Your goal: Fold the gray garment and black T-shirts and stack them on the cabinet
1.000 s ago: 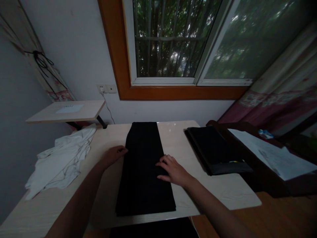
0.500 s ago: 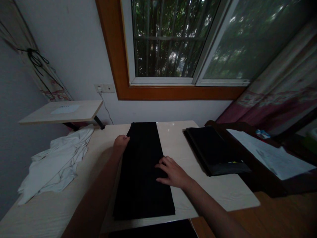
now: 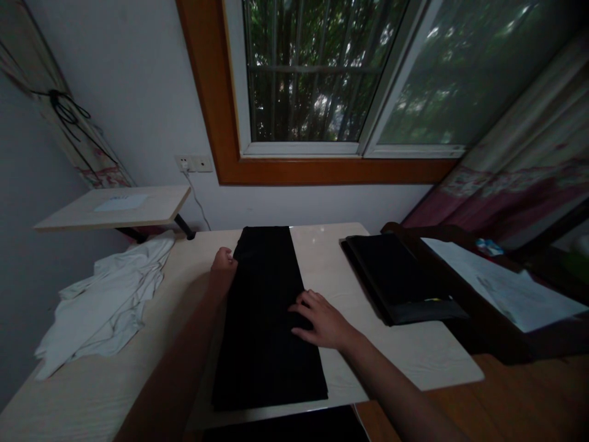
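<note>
A long folded black cloth (image 3: pixel 267 319) lies flat on the pale table, running from the back edge to near the front edge. At its upper left edge my left hand (image 3: pixel 223 270) is closed, fingers curled round the border of the fabric. My right hand (image 3: pixel 324 322) rests on the right edge about midway down, fingers spread and lying on the cloth. Its exact kind of garment or fabric does not show in this dim light.
A crumpled white cloth (image 3: pixel 110 301) lies on the table (image 3: pixel 331 258) at left, below a small raised shelf (image 3: pixel 161 205). On the right sits a stack of dark folded items (image 3: pixel 391 276). Beyond it, a paper sheet (image 3: pixel 497 282) covers dark furniture.
My left hand has shifted slightly left and its fingers have curled in more at the cloth's edge. My right hand stays nearly where it was.
</note>
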### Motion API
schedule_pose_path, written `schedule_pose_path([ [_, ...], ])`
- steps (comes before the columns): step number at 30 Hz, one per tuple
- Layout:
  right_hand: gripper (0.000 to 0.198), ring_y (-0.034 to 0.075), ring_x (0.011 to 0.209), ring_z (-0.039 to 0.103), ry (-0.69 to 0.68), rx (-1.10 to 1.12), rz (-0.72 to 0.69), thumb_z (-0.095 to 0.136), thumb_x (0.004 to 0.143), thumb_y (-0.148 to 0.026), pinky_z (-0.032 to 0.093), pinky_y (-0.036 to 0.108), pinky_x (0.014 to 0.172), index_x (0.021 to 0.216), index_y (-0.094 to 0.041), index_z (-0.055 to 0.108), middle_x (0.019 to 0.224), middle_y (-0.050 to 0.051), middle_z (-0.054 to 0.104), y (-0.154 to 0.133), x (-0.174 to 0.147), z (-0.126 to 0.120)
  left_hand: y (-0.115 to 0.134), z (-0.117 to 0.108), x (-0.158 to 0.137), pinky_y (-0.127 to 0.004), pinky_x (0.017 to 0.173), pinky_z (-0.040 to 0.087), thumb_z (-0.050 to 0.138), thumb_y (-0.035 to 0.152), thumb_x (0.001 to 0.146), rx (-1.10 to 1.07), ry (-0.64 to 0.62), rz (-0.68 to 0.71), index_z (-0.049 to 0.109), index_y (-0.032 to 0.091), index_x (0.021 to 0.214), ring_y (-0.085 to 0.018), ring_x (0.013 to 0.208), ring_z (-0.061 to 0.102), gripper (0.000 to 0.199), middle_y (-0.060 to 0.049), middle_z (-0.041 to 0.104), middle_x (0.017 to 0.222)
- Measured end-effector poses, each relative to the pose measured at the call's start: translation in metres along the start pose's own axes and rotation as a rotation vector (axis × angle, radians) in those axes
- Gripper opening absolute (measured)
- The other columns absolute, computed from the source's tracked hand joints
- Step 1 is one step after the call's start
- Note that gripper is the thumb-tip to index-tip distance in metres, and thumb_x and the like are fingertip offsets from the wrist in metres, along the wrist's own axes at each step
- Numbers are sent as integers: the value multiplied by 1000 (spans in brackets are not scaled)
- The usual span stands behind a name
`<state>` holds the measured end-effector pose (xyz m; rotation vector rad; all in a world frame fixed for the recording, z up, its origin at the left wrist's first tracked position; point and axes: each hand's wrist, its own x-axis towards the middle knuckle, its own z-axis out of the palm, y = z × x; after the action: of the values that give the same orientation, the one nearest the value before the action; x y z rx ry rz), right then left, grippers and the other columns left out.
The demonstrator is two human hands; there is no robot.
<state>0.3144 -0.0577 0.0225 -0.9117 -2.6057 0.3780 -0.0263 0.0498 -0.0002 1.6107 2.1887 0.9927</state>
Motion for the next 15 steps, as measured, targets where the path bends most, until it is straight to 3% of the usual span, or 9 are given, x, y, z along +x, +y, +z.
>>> schedule_pose_path([
  [4, 35, 26, 104, 57, 9, 9, -15, 65, 90, -38, 47, 42, 94, 122, -24, 64, 110, 10, 60, -1, -2, 0, 1, 2, -5, -38, 94, 50, 49, 10, 79, 75, 62, 178, 60, 22, 115, -23, 100, 62, 40, -9, 57, 111],
  [9, 34, 25, 101, 58, 16, 25, -33, 64, 89, -33, 49, 41, 91, 122, -24, 65, 108, 9, 61, 0, -2, 0, 6, 1, -7, -43, 105, 46, 48, 10, 83, 234, 130, 324, 66, 19, 122, -28, 115, 58, 44, -14, 58, 124],
  [15, 33, 24, 97, 59, 39, 14, -61, 62, 90, -33, 49, 40, 89, 121, -23, 67, 106, 9, 63, 0, -1, 0, 28, 15, -7, -52, 121, 28, 42, 18, 92, 291, 10, 646, 58, 17, 139, -29, 145, 40, 50, -13, 53, 149],
])
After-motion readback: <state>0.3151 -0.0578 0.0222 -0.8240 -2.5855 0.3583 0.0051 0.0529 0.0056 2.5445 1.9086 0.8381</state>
